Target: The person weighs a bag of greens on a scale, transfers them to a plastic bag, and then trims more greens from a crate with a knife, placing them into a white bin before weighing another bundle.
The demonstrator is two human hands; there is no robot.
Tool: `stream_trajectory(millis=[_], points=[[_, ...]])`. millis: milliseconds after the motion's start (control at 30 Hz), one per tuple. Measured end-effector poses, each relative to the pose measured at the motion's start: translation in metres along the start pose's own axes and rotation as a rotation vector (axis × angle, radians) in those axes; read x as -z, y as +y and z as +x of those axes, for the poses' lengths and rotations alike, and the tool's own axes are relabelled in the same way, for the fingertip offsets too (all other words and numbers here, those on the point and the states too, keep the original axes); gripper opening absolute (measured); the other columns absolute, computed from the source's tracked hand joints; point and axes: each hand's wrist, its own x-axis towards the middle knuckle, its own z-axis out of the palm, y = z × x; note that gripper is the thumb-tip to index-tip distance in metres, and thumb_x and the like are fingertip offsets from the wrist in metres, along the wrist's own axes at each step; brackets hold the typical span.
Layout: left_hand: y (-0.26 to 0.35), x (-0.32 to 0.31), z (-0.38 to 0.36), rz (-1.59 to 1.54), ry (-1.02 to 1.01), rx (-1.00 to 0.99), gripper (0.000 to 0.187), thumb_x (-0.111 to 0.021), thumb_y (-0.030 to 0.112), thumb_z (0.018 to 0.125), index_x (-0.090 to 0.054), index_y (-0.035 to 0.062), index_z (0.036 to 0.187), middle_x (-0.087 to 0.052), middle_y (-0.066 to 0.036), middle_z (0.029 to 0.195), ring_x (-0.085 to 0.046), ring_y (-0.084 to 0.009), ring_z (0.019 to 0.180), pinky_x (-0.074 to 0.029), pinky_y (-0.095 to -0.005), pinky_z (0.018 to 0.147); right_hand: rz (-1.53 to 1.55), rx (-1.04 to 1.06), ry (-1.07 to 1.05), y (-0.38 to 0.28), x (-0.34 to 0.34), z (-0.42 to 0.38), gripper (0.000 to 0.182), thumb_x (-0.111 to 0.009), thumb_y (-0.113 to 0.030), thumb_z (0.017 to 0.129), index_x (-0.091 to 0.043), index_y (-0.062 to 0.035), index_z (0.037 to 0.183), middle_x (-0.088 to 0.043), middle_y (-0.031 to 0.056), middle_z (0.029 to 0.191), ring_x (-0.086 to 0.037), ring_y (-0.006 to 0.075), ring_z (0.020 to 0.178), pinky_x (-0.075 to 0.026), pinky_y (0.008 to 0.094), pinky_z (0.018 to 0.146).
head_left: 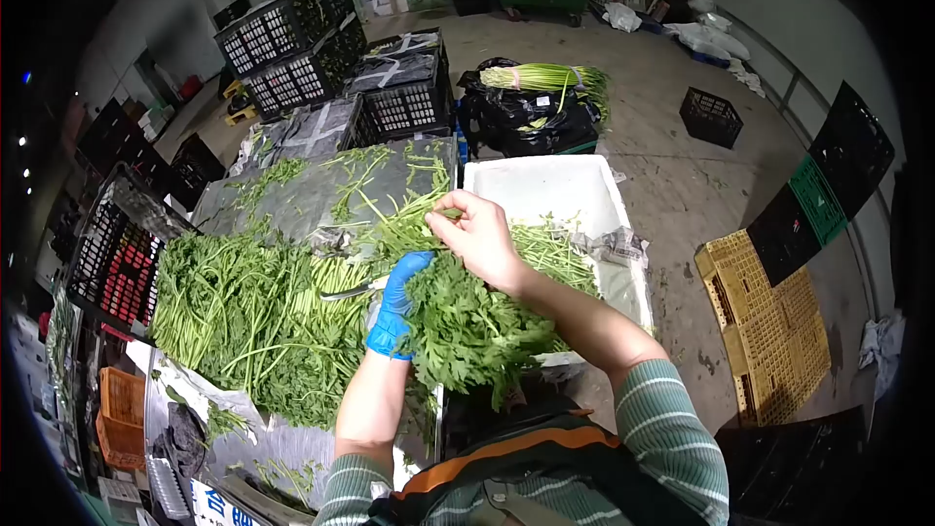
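My left hand (393,308), in a blue glove, is closed around a bunch of leafy greens (477,326) whose leaves hang toward my body. My bare right hand (479,242) is above it, thumb and fingers pinched on green stems (414,226) at the bunch's far end. A knife (353,291) with a curved tip shows beside the gloved fingers, over the greens; its handle is hidden. On the table to the left spreads a thick heap of the same stemmed greens (258,307).
A white foam box (541,180) with more stems stands right of the table (302,205). Behind are stacked black crates (292,44) and a black bag (531,122) topped by a tied green bundle (545,76). A yellow pallet (765,321) lies on the right floor.
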Motion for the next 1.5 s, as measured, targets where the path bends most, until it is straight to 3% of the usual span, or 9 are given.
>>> stream_trajectory(millis=[167,300,500,600,900,1000,1233,1300,1500], points=[[-0.002,-0.004,0.006,-0.056,-0.071,-0.012,0.033,-0.047,0.018,0.081,-0.053,-0.0021,0.106,-0.059,-0.012,0.098,-0.059,-0.0207,0.085,-0.050,-0.0324,0.075,0.300,0.131,0.075,0.007,0.013,-0.004,0.009,-0.058,-0.003,0.081,-0.057,-0.0001,0.089,-0.055,0.0003,0.080,-0.047,0.0008,0.064,-0.037,0.0146,0.054],[0.003,-0.002,0.006,0.129,-0.020,-0.028,0.028,-0.045,0.013,0.085,-0.054,-0.0020,0.106,-0.060,-0.008,0.093,-0.059,-0.0172,0.079,-0.049,-0.0276,0.071,-0.361,0.241,-0.038,0.000,0.037,-0.029,0.026,-0.071,-0.016,0.069,-0.062,-0.0032,0.089,-0.054,-0.0001,0.078,-0.044,0.0039,0.060,-0.038,0.0165,0.058],[-0.003,0.006,0.005,0.180,-0.019,-0.040,0.049,-0.058,0.027,0.071,-0.052,-0.0018,0.111,-0.059,-0.012,0.101,-0.058,-0.0212,0.089,-0.047,-0.0318,0.080,0.287,-0.037,0.050,0.013,0.042,-0.018,0.018,-0.066,-0.014,0.071,-0.064,-0.0015,0.084,-0.059,0.0048,0.069,-0.054,0.0143,0.060,-0.044,0.0258,0.057],[-0.005,-0.028,-0.010,0.050,0.006,-0.025,0.052,-0.061,0.020,0.069,-0.048,0.0026,0.117,-0.057,-0.011,0.107,-0.056,-0.0222,0.094,-0.046,-0.0334,0.085,-0.316,0.336,0.122,0.016,0.039,-0.008,0.015,-0.068,-0.017,0.069,-0.065,-0.0035,0.077,-0.057,0.0100,0.091,-0.053,0.0200,0.088,-0.040,0.0312,0.080],[0.015,-0.013,0.004,0.352,0.018,-0.116,0.049,-0.064,0.016,0.069,-0.051,-0.0011,0.113,-0.061,-0.009,0.099,-0.059,-0.0183,0.088,-0.047,-0.0290,0.081,0.375,-0.561,-0.314,0.043,0.053,-0.009,0.076,-0.037,-0.062,0.081,-0.027,-0.0078,0.133,-0.043,0.0112,0.127,-0.042,0.0199,0.116,-0.039,0.0368,0.094],[0.005,-0.035,0.012,0.800,0.055,-0.438,0.039,-0.068,0.004,0.068,-0.053,0.0009,0.104,-0.061,-0.007,0.095,-0.059,-0.0157,0.085,-0.047,-0.0282,0.078,0.447,-0.697,-0.588,0.071,0.059,-0.029,0.108,-0.032,-0.081,0.064,-0.006,-0.0069,0.138,-0.010,0.0152,0.143,-0.012,0.0298,0.131,-0.016,0.0514,0.100],[-0.014,-0.021,0.027,1.281,0.230,-0.698,0.042,-0.070,0.010,0.068,-0.051,0.0008,0.105,-0.060,-0.008,0.101,-0.055,-0.0195,0.095,-0.039,-0.0333,0.089,0.039,-0.487,-0.840,0.046,0.041,-0.048,0.065,-0.056,-0.047,0.077,-0.039,-0.0095,0.127,-0.038,0.0126,0.130,-0.034,0.0197,0.121,-0.015,0.0400,0.106],[-0.027,-0.007,0.037,1.002,0.186,-0.823,0.035,-0.066,-0.001,0.069,-0.055,-0.0020,0.102,-0.060,-0.008,0.093,-0.057,-0.0150,0.080,-0.048,-0.0262,0.069,0.093,-0.464,-0.867,0.044,0.042,-0.056,0.062,-0.055,-0.044,0.080,-0.039,-0.0075,0.127,-0.042,0.0106,0.129,-0.038,0.0156,0.121,-0.018,0.0371,0.107],[-0.035,-0.025,0.029,0.239,0.003,-0.179,0.037,-0.054,0.023,0.082,-0.053,0.0012,0.112,-0.057,-0.008,0.107,-0.056,-0.0204,0.093,-0.045,-0.0349,0.083,0.185,-0.600,-0.444,0.019,0.053,-0.086,0.114,-0.072,-0.061,0.053,-0.023,0.0065,0.131,-0.016,0.0225,0.138,-0.021,0.0294,0.127,-0.021,0.0342,0.103]])
